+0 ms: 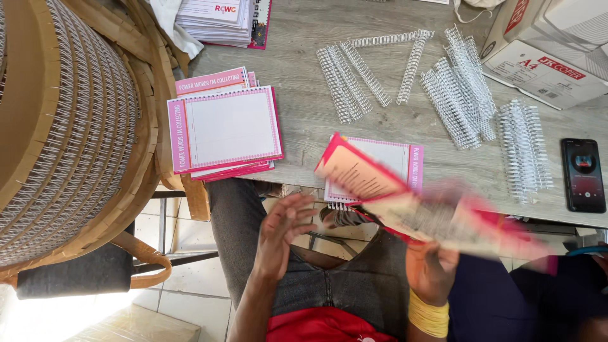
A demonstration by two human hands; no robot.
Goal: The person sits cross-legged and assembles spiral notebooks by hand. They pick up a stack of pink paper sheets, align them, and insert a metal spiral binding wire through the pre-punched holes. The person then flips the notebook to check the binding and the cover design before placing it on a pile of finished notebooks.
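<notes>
The right hand (pixel 429 269), with a yellow band at the wrist, grips from below a pink-covered booklet (pixel 405 196) that is blurred in motion; the booklet is lifted off the table (pixel 304 120) and tilted, its covers and inner sheets fanned open above the lap, apparently so that the loose pages can be squared or checked along the punched edge. The left hand (pixel 282 231) is released, fingers spread and holding nothing, hovering just left of the booklet's near edge over the grey trousers, placed as if ready to steady or catch the pages. Under the raised booklet a second pad with a pink border (pixel 399 158) lies at the near edge of the table, its white wire binding hanging just over the edge. To the left sits a stack of bound pink notepads (pixel 225 130), squared on one another and turned sideways, kept apart from the loose work. On the far half of the table lie several bundles of white wire binding combs (pixel 453 95), grouped in rows within easy reach. At the right a black phone (pixel 582 175) rests face up with its screen lit, and beyond it a white paper carton (pixel 544 57) stands at the far right corner. A stack of printed sheets (pixel 218 22) sits at the far left, and a large cardboard spool of white wire (pixel 69 126) fills the left side beside the table.
</notes>
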